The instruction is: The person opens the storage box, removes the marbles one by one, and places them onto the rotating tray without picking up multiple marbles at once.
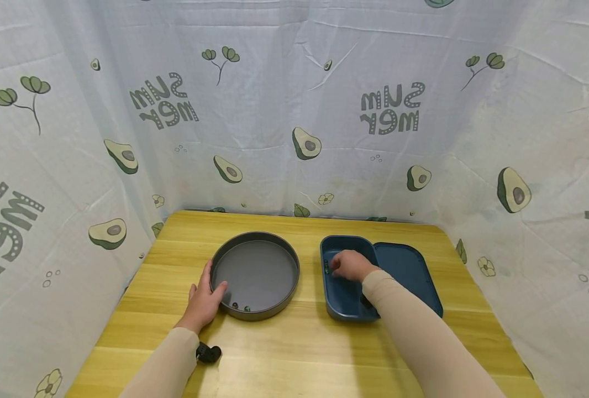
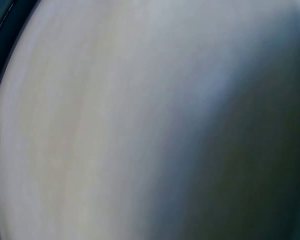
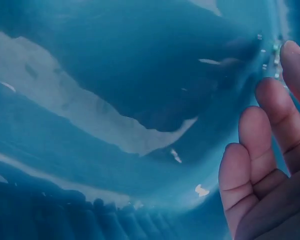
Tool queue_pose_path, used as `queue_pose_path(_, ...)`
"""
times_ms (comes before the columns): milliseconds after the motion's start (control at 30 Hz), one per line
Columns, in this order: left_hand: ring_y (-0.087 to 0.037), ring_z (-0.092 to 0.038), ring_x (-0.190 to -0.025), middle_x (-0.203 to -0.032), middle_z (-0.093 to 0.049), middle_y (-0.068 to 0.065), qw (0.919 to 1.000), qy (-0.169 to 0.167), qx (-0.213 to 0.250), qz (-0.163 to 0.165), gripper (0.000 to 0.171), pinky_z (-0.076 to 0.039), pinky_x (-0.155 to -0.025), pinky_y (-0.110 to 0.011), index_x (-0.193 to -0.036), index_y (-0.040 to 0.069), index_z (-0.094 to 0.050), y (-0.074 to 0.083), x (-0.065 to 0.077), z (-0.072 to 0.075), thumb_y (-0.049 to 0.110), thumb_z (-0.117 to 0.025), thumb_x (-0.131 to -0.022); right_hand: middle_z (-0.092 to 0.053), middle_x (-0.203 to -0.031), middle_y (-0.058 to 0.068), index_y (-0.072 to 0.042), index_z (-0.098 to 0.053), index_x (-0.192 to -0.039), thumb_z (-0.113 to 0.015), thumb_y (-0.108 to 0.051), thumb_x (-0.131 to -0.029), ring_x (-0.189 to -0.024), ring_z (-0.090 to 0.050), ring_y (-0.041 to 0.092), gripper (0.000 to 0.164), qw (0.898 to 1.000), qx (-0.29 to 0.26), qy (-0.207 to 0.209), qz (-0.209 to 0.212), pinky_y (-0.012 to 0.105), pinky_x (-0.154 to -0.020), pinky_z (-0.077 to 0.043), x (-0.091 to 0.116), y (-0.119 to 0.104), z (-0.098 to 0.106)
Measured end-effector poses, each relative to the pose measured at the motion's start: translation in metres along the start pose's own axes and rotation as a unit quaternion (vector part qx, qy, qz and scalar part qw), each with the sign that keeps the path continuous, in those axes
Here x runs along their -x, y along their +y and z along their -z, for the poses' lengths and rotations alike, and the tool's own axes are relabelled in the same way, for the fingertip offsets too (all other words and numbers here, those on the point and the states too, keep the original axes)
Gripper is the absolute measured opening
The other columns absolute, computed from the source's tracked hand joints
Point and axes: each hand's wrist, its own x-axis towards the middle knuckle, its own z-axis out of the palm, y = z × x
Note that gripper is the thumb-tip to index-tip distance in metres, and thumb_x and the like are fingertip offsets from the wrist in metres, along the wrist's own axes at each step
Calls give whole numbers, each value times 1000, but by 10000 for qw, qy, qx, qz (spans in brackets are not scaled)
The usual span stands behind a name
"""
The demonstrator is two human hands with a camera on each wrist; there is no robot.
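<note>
My left hand [image 1: 204,300] holds the left side of a round grey cake pan [image 1: 254,271], thumb over the rim and fingers along the outer wall. Two small marbles, one dark [image 1: 235,305] and one green [image 1: 247,309], lie near the pan's front edge. Inside a deep blue rectangular container [image 1: 341,301], my right hand [image 1: 352,265] reaches down toward the left wall. Small green marbles [image 1: 326,267] sit along that wall, right at its fingertips. In the right wrist view the fingers [image 3: 255,130] are loosely bent, with the thumb out of sight. Blur fills the left wrist view.
A flat blue lid [image 1: 406,271] lies against the container's right side. Near the left sleeve is a small black object [image 1: 209,353], the camera strap or mount. The wooden table [image 1: 274,359] meets a printed curtain [image 1: 269,138] at the back and sides.
</note>
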Motion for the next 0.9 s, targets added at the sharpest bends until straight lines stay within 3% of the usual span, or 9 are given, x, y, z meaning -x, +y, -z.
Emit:
queue_pose_path(400,-49,-20,-159,-178,-9,-18,10000,29,15,12,80,14,-129,-66,-171,20,2,4,1,1,36,-49,-112,-79,-113,4,-12,-82,-110,-82,-19,-93,-105,-73,24,18,9998,133,145,87,44,-94,-61,-11,-2,-12)
queue_pose_path(900,-50,-21,-159,-178,-9,-17,10000,16,9,56,80,14,-129,-65,-171,22,3,2,-1,-1,37,-49,-112,-80,-105,3,-10,-81,-104,-83,-17,-91,-100,-71,21,15,9981,-421,447,38,46,-94,-59,-15,5,-24)
